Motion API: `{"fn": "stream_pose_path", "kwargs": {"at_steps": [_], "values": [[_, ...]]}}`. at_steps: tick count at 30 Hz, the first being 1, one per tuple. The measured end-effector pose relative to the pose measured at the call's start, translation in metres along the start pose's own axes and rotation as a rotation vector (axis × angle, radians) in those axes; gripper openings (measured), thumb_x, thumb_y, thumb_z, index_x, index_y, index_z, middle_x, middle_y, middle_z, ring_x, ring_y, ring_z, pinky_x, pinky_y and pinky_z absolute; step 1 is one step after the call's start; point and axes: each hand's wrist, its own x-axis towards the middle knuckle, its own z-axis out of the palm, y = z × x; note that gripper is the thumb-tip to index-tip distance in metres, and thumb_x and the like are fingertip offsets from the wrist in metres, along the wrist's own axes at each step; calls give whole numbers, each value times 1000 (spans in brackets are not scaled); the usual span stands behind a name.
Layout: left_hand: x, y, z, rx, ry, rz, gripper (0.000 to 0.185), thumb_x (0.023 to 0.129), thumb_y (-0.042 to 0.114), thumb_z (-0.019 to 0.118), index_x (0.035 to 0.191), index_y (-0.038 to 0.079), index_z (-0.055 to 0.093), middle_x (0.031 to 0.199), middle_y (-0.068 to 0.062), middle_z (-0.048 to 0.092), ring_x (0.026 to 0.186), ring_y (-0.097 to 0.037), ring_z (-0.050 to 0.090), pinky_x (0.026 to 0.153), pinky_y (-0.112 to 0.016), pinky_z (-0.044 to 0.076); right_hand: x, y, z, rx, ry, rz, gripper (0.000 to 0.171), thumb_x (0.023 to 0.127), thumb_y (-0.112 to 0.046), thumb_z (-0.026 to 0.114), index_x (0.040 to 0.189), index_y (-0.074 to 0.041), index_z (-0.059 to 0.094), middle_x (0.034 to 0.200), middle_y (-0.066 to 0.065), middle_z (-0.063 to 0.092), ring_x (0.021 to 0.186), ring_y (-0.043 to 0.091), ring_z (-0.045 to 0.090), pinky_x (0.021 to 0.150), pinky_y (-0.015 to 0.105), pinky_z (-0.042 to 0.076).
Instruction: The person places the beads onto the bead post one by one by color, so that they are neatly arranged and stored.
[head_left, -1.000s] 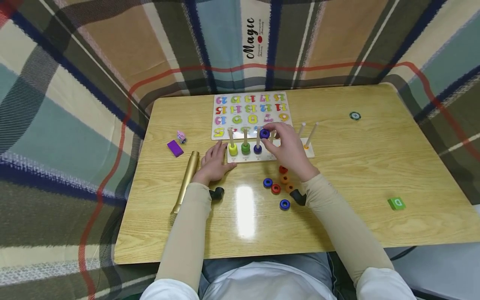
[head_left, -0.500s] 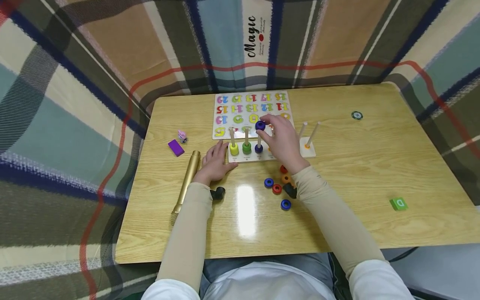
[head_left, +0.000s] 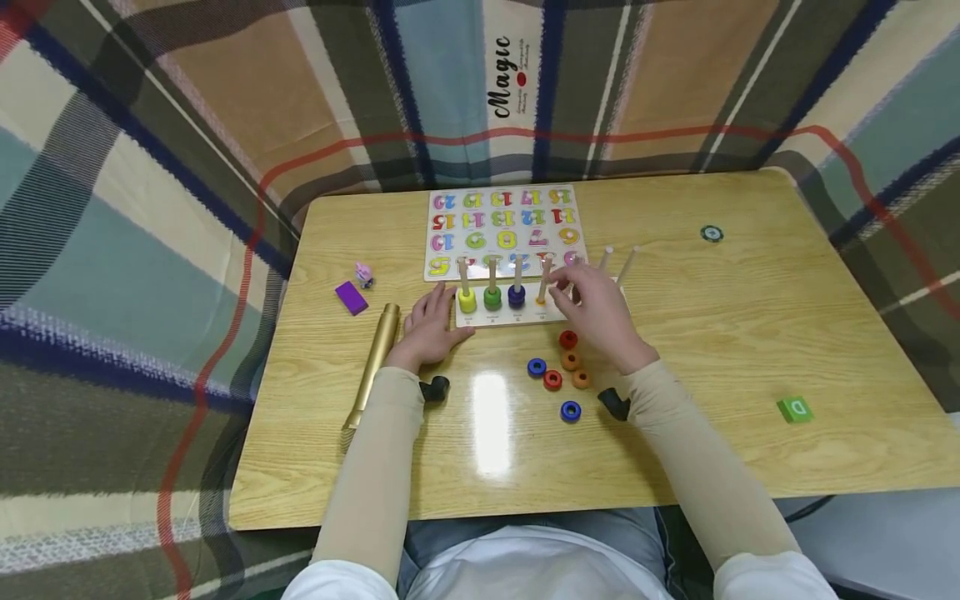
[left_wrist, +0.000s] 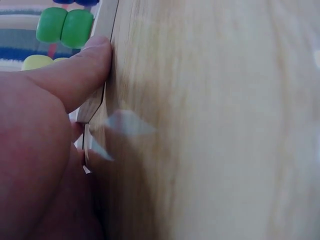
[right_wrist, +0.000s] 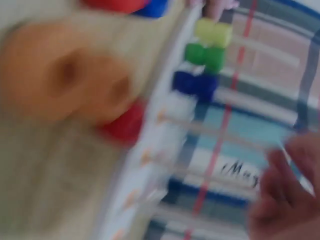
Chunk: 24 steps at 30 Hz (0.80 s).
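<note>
A white peg board (head_left: 489, 319) stands on the table with upright wooden pegs. In the head view its left pegs carry yellow rings (head_left: 467, 300), green rings (head_left: 492, 297) and dark blue rings (head_left: 516, 296). The right wrist view shows two of each colour stacked. My left hand (head_left: 429, 330) holds the board's left end, its thumb (left_wrist: 82, 67) along the front edge and fingers at the end. My right hand (head_left: 600, 312) hovers over the board's right part, fingers loosely bent beside a bare peg (head_left: 545, 279), with nothing seen between them. It hides some peg bases.
Loose red (head_left: 568, 339), orange (head_left: 571, 360) and blue rings (head_left: 571, 411) lie in front of the board. A number board (head_left: 502, 218) lies behind it. Around are a gold tube (head_left: 372, 371), purple block (head_left: 352, 297), small pink figure (head_left: 363, 274), green block (head_left: 795, 409) and round chip (head_left: 712, 233).
The dark blue ring my right hand pinched above the third peg now sits on that peg, atop another. That hand has let go and moved right. The left hand has stayed.
</note>
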Motion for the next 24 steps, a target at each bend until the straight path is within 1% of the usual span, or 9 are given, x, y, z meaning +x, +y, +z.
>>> {"fn": "stream_pose_path", "kwargs": {"at_steps": [3,5,7,10,12,15,19,22,24], "values": [[-1,1,-3,3,-2,-1,86,101,50,57,165,21,8,174,-4,-11,159,-37,-5,126,-62,2,-15,24,2,-54,-220,17,27,101,-12,60,125,-13,72,115,11,70,97,28,66,83,44,55],[-1,0,-5,0,-1,2,85,101,48,57,165,21,9,174,-5,-11,159,-38,-5,126,-62,1,-23,35,6,-75,-333,21,33,101,-8,58,131,-15,70,127,13,68,113,33,65,97,52,53],[-1,0,-6,-7,0,4,85,101,49,57,165,21,9,174,-4,-11,159,-38,-5,126,-62,1,-28,43,9,-80,-392,7,36,100,-5,57,132,-14,69,131,14,65,125,35,61,107,55,48],[-1,1,-5,-11,0,8,85,101,49,58,165,21,9,174,-4,-10,159,-37,-5,126,-61,1,-33,48,13,-78,-417,3,34,98,-4,61,130,-11,70,127,14,66,121,35,62,106,55,49],[-1,1,-4,-8,-2,9,85,101,49,57,165,21,9,174,-4,-10,159,-37,-5,126,-61,1,-37,51,13,-71,-395,31,32,97,-8,65,128,-10,69,125,13,66,116,32,62,102,52,50],[-1,1,-2,-7,-6,6,84,101,48,57,165,21,9,174,-4,-10,159,-37,-5,126,-61,1,-39,54,10,-20,-309,93,35,96,-14,69,130,-8,65,120,13,66,101,28,62,88,44,52],[-1,2,0,-14,-5,3,84,101,48,57,165,21,10,174,-4,-10,159,-37,-5,126,-61,2,-35,49,-1,114,-81,131,36,96,-15,71,129,-4,61,117,14,66,84,22,58,70,29,46],[-1,3,0,-14,-1,6,84,101,48,57,165,21,10,174,-4,-10,159,-37,-4,126,-62,2,-24,37,-10,199,85,110,33,96,-13,71,126,-3,62,116,15,66,83,21,57,66,22,42],[-1,3,-1,-16,0,7,84,101,48,58,165,21,10,174,-4,-10,159,-37,-4,126,-62,2,-15,27,-14,238,161,94,34,95,-15,72,126,-4,63,116,14,66,83,21,57,66,20,41]]}}
